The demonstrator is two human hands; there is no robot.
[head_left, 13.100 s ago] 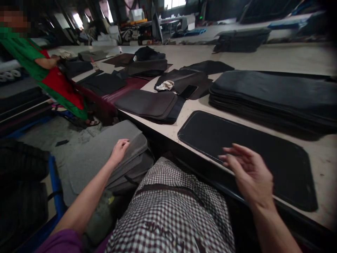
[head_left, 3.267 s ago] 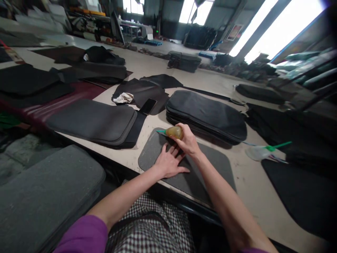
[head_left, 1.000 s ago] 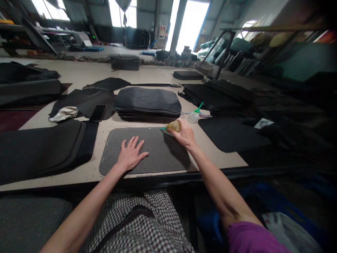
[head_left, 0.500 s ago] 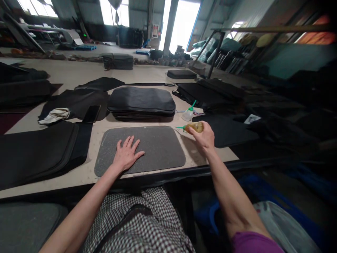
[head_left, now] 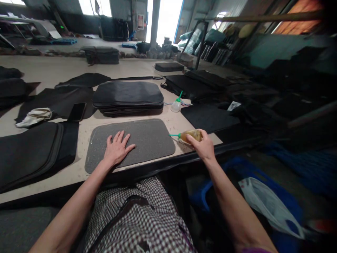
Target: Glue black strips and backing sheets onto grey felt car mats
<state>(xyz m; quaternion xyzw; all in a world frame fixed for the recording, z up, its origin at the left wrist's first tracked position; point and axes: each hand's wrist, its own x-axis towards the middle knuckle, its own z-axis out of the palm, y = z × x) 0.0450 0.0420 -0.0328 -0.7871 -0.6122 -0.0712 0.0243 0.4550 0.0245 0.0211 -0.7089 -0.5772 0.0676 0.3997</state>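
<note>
Pale tabletop [head_left: 173, 121] with grey panel [head_left: 149, 137], black panel stack [head_left: 128, 95], clear bottle [head_left: 176, 106].

Far beyond the right grip [head_left: 206, 147], the grey wall [head_left: 122, 8] is broken by a bright opening [head_left: 170, 21] and windows [head_left: 105, 7].

Cool daylight enters from the back, where the tall opening [head_left: 170, 23] and the window [head_left: 104, 7] burn out to flat white, leaving the workshop dim and its right side sunk in near-black murk. Light spreads softly over the pale tabletop [head_left: 172, 121], gives the stack of black panels [head_left: 129, 92] a dull sheen, and throws faint shadows toward the viewer, one beside the right hand [head_left: 206, 146]. The wide lens stretches and smears the edges, the upper right corner goes dark, and the background looks soft
</note>
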